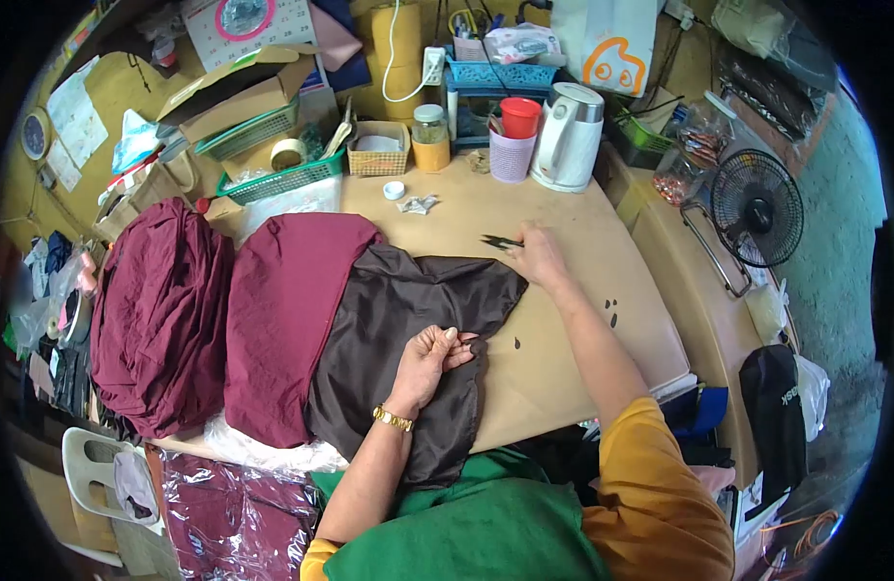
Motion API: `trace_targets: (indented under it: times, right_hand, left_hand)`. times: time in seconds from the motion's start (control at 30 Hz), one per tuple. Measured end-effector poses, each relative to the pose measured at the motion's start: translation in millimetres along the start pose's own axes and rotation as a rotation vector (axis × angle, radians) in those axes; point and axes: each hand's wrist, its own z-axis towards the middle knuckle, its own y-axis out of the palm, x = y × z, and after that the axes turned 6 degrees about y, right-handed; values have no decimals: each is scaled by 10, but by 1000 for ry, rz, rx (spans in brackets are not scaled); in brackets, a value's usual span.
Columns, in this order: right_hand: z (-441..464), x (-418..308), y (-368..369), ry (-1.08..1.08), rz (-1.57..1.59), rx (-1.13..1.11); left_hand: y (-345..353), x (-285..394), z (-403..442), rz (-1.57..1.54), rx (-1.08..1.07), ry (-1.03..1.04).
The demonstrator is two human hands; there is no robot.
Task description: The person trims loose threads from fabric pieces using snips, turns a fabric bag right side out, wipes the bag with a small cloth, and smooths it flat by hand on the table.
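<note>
Taking the middle of our view as the clock's centre, our left hand (435, 363) is just below it, towards six o'clock, its fingers curled and pinching the edge of the black cloth (384, 324). That cloth spreads from the centre towards nine o'clock, with the maroon cloth (287, 320) beside and touching it. Further out at nine o'clock sits the crumpled maroon pile (161, 315).

Our right hand (539, 254), towards two o'clock, is closed around the snips (502, 241), whose blades point towards nine o'clock and stand slightly apart, just above the black cloth's upper edge.

All these cloths lie on the table (563, 387). We see dark scraps (611, 313) on it at three and four o'clock. Near its far edge stand the jar (430, 137) at twelve and the kettle (568, 136) at one; the white cap (394, 190) lies at eleven. The fan (757, 208) is well out, between two and three.
</note>
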Motion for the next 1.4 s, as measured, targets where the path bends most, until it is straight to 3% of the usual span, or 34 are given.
trace_targets:
  times: [0.07, 0.2, 0.27, 0.33, 0.4, 0.47, 0.57, 0.67, 1.0, 1.4]
  right_hand:
    - [0, 11, -129, 255, 17, -29]
    - [-68, 311, -243, 381, 173, 43]
    - [-228, 269, -366, 425, 849, -62]
    - [-578, -274, -637, 340, 532, -122]
    - [-947, -588, -712, 117, 521, -289]
    - [-1164, -900, -879, -55, 291, -373]
    - [-1271, -1182, -951, -138, 34, -346]
    - [-1263, -1210, -877, -221, -11, -251]
    - [-1257, -1309, -763, -287, -100, -238]
    - [-1182, -1293, -797, -173, -68, -283]
  left_hand:
    - [12, 17, -10, -30, 9, 14]
    - [1, -11, 5, -76, 6, 21]
    - [23, 1, 1, -67, 8, 30]
    - [23, -7, 1, -56, 10, 35]
    - [15, -23, 4, -55, -2, 47]
    - [26, -1, -2, -55, -2, 38]
    - [18, -9, -8, -41, -8, 30]
    - [7, -24, -5, -26, -10, 45]
    - [-3, -41, -6, 9, -35, 82]
    - [177, 68, -52, -37, -16, 136]
